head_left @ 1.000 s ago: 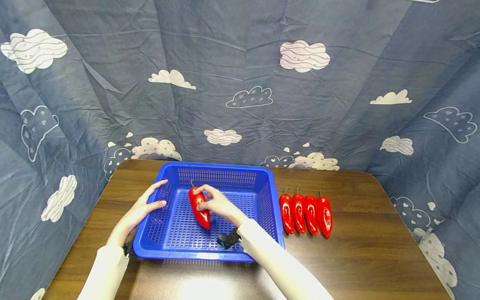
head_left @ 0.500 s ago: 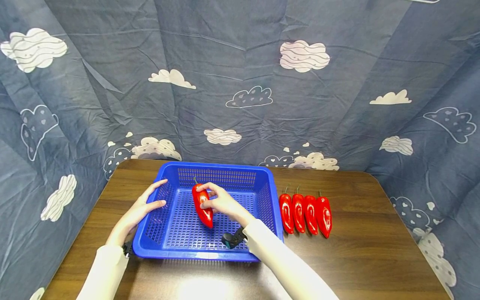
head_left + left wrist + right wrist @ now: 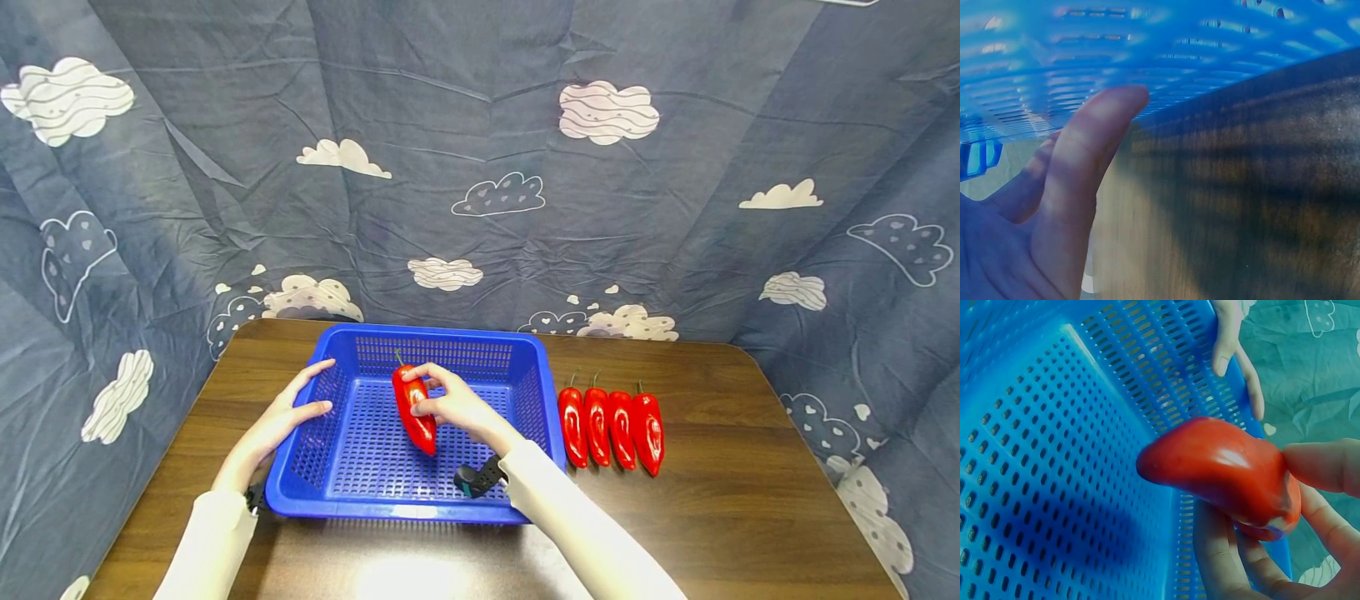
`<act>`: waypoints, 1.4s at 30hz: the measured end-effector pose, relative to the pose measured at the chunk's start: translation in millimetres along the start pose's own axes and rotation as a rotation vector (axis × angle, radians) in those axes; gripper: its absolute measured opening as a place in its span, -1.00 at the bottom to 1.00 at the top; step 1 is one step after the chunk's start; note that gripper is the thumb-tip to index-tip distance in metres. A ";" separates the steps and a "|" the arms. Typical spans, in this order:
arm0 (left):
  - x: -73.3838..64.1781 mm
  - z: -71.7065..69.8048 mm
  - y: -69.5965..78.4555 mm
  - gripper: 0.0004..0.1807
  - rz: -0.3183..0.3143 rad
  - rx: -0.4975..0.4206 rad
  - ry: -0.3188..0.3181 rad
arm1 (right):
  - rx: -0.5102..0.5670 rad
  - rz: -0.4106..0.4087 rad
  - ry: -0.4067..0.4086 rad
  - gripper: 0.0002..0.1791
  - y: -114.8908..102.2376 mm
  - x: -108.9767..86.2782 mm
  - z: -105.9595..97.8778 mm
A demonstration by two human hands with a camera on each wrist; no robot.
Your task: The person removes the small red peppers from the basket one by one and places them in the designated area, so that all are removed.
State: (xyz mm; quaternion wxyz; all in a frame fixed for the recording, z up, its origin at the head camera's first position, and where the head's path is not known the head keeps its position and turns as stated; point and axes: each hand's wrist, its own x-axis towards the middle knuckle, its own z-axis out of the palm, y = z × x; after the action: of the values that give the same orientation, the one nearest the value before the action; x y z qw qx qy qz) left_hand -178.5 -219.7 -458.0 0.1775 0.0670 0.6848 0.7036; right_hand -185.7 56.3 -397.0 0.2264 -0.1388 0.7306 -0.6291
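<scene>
A glossy red pepper [image 3: 415,410] with a green stem is pinched between the thumb and fingers of my right hand [image 3: 450,407], inside the blue plastic basket [image 3: 442,510]. In the right wrist view the pepper [image 3: 1216,459] hangs above the basket's slotted floor, casting a shadow there. My left hand [image 3: 273,425] grips the basket's left rim, thumb and index finger reaching over the edge. In the left wrist view a finger [image 3: 1085,144] lies against the slotted outer wall. No other pepper shows in the basket.
Several red peppers [image 3: 621,429] lie side by side on the brown wooden table [image 3: 735,500], just right of the basket. A dark blue cloth [image 3: 495,242] printed with clouds hangs behind the table and along both sides.
My right hand has moved slightly to the right inside the basket, carrying the pepper with it. The left hand, the basket and the peppers on the table have stayed put.
</scene>
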 end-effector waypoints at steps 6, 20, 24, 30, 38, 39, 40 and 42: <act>0.7 -1.0 -1.1 -0.31 0.018 0.019 -0.009 | -0.005 -0.008 0.028 -0.51 14.0 4.8 -6.8; 0.0 -1.1 -0.8 -0.32 0.003 0.031 0.001 | 0.018 -0.009 0.031 -0.47 15.6 -3.6 -21.5; -0.4 -0.4 -0.7 -0.31 -0.003 0.010 0.002 | 0.011 -0.008 0.034 -0.47 15.6 -6.4 -26.4; -0.4 -0.5 -0.7 -0.32 -0.006 -0.001 -0.003 | 0.013 -0.024 0.039 -0.50 17.1 -9.8 -34.3; -0.3 0.1 -0.8 -0.32 0.005 0.000 -0.008 | 0.020 -0.040 0.057 -0.52 19.7 -15.8 -45.5; -0.2 0.1 -0.9 -0.32 0.004 -0.002 -0.008 | 0.017 -0.039 0.058 -0.52 19.6 -16.8 -47.2; -0.3 0.0 -0.9 -0.32 0.001 -0.004 -0.008 | 0.013 -0.037 0.061 -0.52 19.2 -17.9 -48.8; -0.4 -0.4 -1.0 -0.32 -0.003 -0.006 -0.007 | 0.010 -0.026 0.067 -0.52 18.9 -20.0 -52.4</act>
State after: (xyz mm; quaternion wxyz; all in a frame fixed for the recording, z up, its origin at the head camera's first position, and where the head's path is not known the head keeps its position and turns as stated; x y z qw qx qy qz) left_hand -178.0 -220.2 -458.9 0.1812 0.0682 0.6823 0.7050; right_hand -193.5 114.1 -406.9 0.1942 -0.1262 0.7327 -0.6400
